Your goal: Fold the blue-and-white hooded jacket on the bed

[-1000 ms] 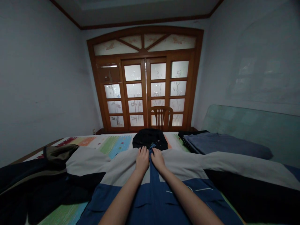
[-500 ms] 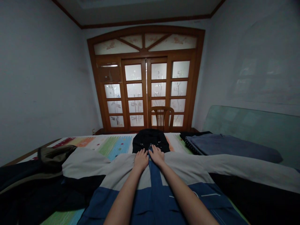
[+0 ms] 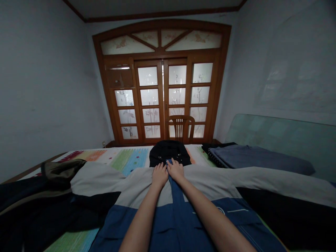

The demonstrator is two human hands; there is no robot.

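Blue and grey, in the head view, the jacket (image 3: 168, 224) lay front up on the bed (image 3: 130, 157), its black hood (image 3: 169, 148) spread at the far end. The left hand (image 3: 160, 175) and right hand (image 3: 176, 170) sat side by side at the top of the placket (image 3: 178, 197), fingers bent on the cloth; whether they pinched it, I could not tell. Uneven pressure might misalign the placket's edges; a hard tug could bunch the grey yoke (image 3: 210, 180).
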